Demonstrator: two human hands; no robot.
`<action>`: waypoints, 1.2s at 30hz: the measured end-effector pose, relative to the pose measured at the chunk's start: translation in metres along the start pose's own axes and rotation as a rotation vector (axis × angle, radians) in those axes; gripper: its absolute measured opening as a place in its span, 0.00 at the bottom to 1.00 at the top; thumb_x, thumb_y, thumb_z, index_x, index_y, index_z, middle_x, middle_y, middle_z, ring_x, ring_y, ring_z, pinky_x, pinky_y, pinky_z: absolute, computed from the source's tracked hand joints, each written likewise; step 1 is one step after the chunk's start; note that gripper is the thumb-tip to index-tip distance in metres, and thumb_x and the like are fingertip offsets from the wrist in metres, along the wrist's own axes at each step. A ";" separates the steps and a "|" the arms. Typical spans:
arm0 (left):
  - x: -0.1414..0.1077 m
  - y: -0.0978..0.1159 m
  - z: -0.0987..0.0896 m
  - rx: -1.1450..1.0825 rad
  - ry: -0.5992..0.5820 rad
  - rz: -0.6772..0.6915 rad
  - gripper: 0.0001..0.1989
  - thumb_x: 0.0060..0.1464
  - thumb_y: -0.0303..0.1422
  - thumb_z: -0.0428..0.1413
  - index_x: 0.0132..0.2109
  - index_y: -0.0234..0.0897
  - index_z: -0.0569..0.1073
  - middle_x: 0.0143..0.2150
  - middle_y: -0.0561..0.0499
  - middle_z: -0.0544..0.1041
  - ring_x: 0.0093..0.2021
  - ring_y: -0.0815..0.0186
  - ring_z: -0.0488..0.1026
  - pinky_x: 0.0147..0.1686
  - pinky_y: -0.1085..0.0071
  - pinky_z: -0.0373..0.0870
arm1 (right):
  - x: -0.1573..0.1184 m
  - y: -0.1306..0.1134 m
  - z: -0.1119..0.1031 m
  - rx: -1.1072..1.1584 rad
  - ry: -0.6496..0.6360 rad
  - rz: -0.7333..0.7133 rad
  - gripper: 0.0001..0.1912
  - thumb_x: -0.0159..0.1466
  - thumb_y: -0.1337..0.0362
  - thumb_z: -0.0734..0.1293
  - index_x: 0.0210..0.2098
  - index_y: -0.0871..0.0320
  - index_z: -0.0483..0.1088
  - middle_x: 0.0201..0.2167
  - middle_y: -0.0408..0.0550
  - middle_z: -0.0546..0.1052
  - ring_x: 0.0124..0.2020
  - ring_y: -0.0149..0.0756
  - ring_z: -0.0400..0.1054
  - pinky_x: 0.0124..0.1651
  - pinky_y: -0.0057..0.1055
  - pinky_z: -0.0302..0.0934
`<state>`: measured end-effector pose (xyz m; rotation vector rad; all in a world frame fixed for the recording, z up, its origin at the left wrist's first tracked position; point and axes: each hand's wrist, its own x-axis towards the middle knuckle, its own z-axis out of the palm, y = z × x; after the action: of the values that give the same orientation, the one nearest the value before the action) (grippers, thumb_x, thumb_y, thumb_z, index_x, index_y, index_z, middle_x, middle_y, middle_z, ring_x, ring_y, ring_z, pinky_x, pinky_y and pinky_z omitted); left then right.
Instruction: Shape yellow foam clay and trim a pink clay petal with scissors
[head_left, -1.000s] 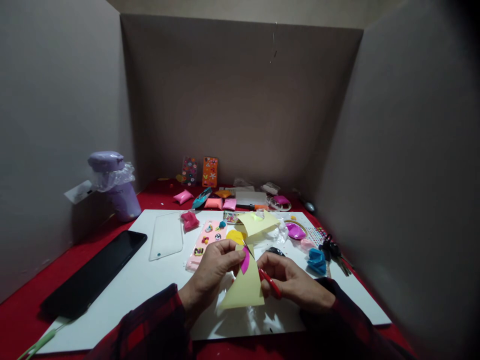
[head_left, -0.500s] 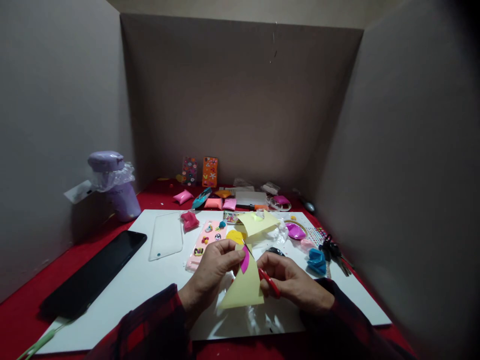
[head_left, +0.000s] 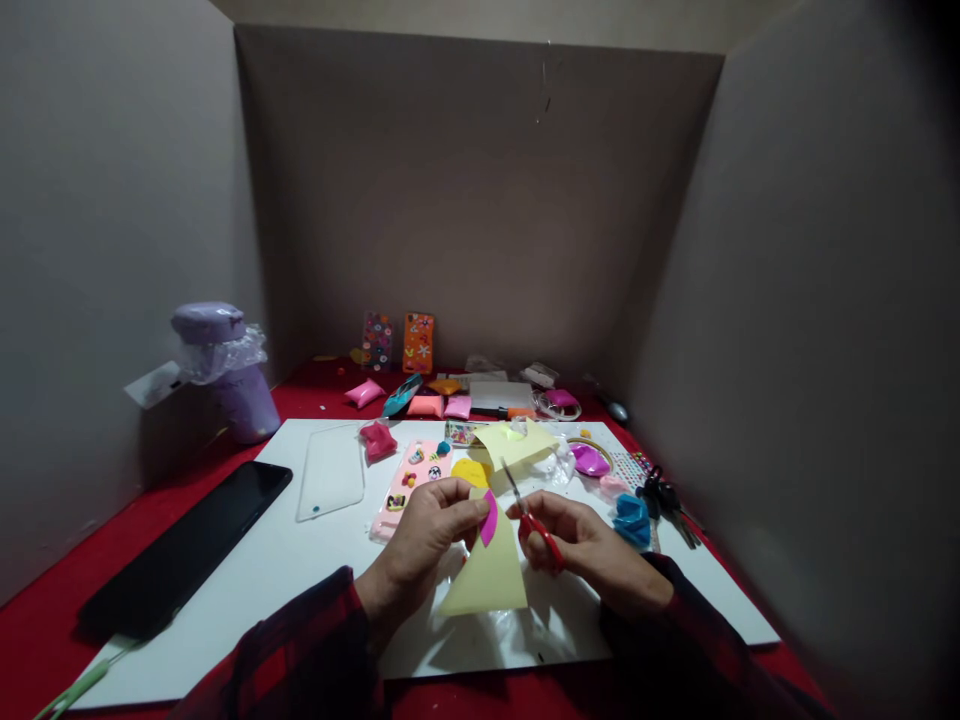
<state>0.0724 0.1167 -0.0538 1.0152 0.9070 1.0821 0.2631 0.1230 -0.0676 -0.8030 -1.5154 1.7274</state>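
Between thumb and fingers, my left hand (head_left: pixel 427 545) pinches a pale yellow paper (head_left: pixel 491 580) that has a magenta piece (head_left: pixel 489 520) on it. My right hand (head_left: pixel 585 545) is closed around red-handled scissors (head_left: pixel 541 540), whose blades point up and to the left, just right of the paper and apart from it. Behind my left hand lies a pink phone case (head_left: pixel 391 500) with small decorations. A yellow lump (head_left: pixel 471 472) and a second pale yellow sheet (head_left: pixel 517 445) lie beyond the hands on the white board (head_left: pixel 262 590).
A black phone (head_left: pixel 187 550) and a clear case (head_left: pixel 330 475) lie at left, near a purple bottle (head_left: pixel 247 400). Keys (head_left: pixel 664 500), a blue packet (head_left: pixel 632 521) and a magenta lump (head_left: pixel 590 460) sit at right. Two decorated cases (head_left: pixel 418 343) stand at the back.
The scissors have come away from the paper's upper edge and turned, their blades now visible to its right. My right hand has shifted slightly with them. My left hand still holds the paper.
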 end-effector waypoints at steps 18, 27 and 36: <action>0.001 -0.003 0.000 0.099 -0.036 -0.027 0.14 0.46 0.37 0.59 0.22 0.33 0.65 0.18 0.56 0.63 0.19 0.75 0.58 0.21 0.78 0.53 | -0.001 -0.001 0.006 -0.098 0.116 -0.009 0.21 0.54 0.55 0.72 0.39 0.59 0.63 0.24 0.41 0.69 0.22 0.25 0.57 0.25 0.22 0.51; 0.002 -0.002 0.002 0.138 -0.048 -0.045 0.16 0.44 0.38 0.61 0.22 0.33 0.65 0.18 0.56 0.64 0.20 0.75 0.58 0.22 0.78 0.52 | -0.001 0.002 0.008 -0.020 0.230 -0.085 0.20 0.54 0.55 0.73 0.37 0.59 0.63 0.27 0.42 0.69 0.27 0.28 0.63 0.29 0.24 0.54; -0.003 -0.002 0.009 0.206 -0.107 -0.074 0.16 0.43 0.39 0.61 0.21 0.32 0.65 0.19 0.55 0.66 0.20 0.76 0.59 0.22 0.79 0.53 | 0.001 0.002 0.011 0.002 0.263 -0.168 0.19 0.54 0.57 0.73 0.37 0.58 0.63 0.28 0.41 0.68 0.28 0.28 0.61 0.31 0.24 0.55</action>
<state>0.0808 0.1118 -0.0527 1.1884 0.9754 0.8763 0.2534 0.1173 -0.0680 -0.8403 -1.3613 1.4394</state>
